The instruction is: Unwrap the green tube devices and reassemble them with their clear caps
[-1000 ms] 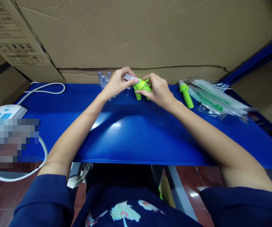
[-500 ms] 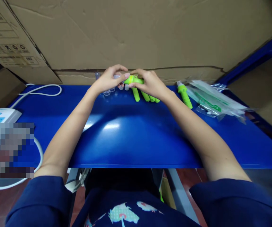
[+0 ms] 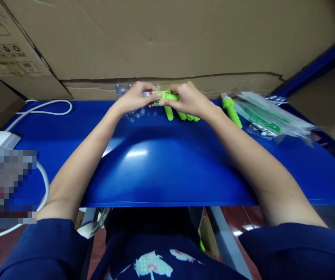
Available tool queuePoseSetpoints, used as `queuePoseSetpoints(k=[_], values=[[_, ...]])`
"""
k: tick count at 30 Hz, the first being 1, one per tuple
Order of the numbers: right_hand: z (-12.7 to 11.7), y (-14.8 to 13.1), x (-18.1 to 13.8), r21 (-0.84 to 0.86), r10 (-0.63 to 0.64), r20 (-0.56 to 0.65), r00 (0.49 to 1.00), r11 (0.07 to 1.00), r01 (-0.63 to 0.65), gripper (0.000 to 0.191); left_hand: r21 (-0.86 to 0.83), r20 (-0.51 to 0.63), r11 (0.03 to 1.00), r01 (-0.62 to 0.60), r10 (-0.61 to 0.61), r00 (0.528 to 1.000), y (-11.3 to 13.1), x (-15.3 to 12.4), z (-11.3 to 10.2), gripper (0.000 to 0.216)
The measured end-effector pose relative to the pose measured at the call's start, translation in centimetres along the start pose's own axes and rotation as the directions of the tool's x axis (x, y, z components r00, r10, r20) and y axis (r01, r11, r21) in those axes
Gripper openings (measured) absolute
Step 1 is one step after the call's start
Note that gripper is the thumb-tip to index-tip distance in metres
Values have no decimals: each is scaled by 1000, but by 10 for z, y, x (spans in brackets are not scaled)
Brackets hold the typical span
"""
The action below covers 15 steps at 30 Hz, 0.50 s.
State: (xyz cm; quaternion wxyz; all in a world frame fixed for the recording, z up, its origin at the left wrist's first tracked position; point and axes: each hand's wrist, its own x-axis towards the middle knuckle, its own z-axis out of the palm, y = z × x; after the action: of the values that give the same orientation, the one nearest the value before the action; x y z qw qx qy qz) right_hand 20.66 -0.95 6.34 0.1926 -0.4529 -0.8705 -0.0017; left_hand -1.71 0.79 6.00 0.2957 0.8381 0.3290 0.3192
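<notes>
Over the back of the blue table, my left hand (image 3: 134, 97) is closed around a clear tube (image 3: 146, 94) with a white label and an orange-red mark. My right hand (image 3: 190, 98) grips a lime-green plastic handle (image 3: 171, 97) lying end to end with the tube. The two parts meet between my fingertips; how far one sits inside the other is hidden. Just below my right hand lie several similar green handles (image 3: 169, 113), partly covered. Small clear tubes (image 3: 118, 88) stand behind and beside my left hand.
Right of my hands, a green ribbed handle with a clear tip (image 3: 232, 112) lies next to clear plastic bags (image 3: 272, 118) with green print. Cardboard (image 3: 156, 42) walls off the table's back. A white power strip (image 3: 0, 138) and cable (image 3: 46, 182) are at the left.
The view has shifted slightly. The orange-red mark on the tube now shows between my left fingers. Both hands keep their hold on the tube and green handle.
</notes>
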Motion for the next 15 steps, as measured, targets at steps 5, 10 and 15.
queuePoseSetpoints(k=[5,10,15], values=[[-9,-6,-1,6,-39,0,999,999,39,46,34,2,999,-23,23,1000,2,0,0,42],[-19,-6,-4,25,-58,46,997,998,57,47,47,3,999,-17,16,1000,8,-3,-1,41],[-23,3,-7,118,-45,140,989,993,28,50,-95,76,991,93,-86,993,7,-1,0,32]])
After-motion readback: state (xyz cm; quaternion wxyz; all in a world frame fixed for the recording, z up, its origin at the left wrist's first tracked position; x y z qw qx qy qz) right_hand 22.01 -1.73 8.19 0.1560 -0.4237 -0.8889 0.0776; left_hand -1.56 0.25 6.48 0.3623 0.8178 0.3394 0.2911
